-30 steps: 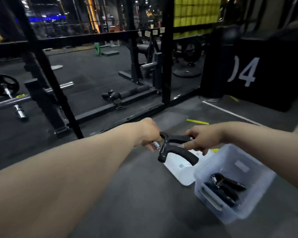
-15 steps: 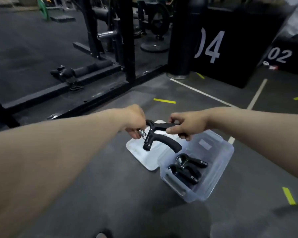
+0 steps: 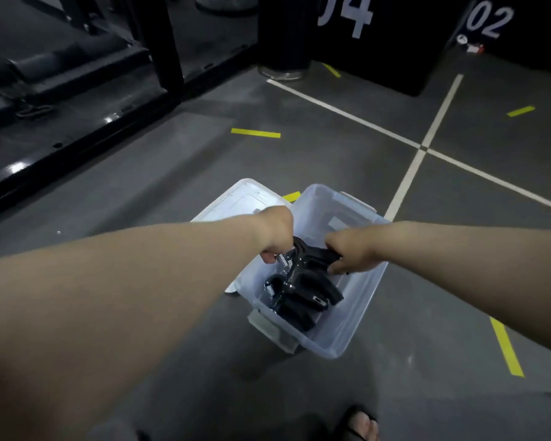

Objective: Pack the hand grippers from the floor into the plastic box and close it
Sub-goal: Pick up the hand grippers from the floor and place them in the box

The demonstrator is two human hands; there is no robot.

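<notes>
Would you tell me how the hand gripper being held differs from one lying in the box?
The held gripper is gripped by left hand and right hand; neither touches the packed gripper. The held gripper is higher; the packed gripper lies on the plastic box's bottom. Both are black with metal springs.

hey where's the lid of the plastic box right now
In the head view the lid lies on the floor just left of the open plastic box, partly hidden by the left hand.
</notes>
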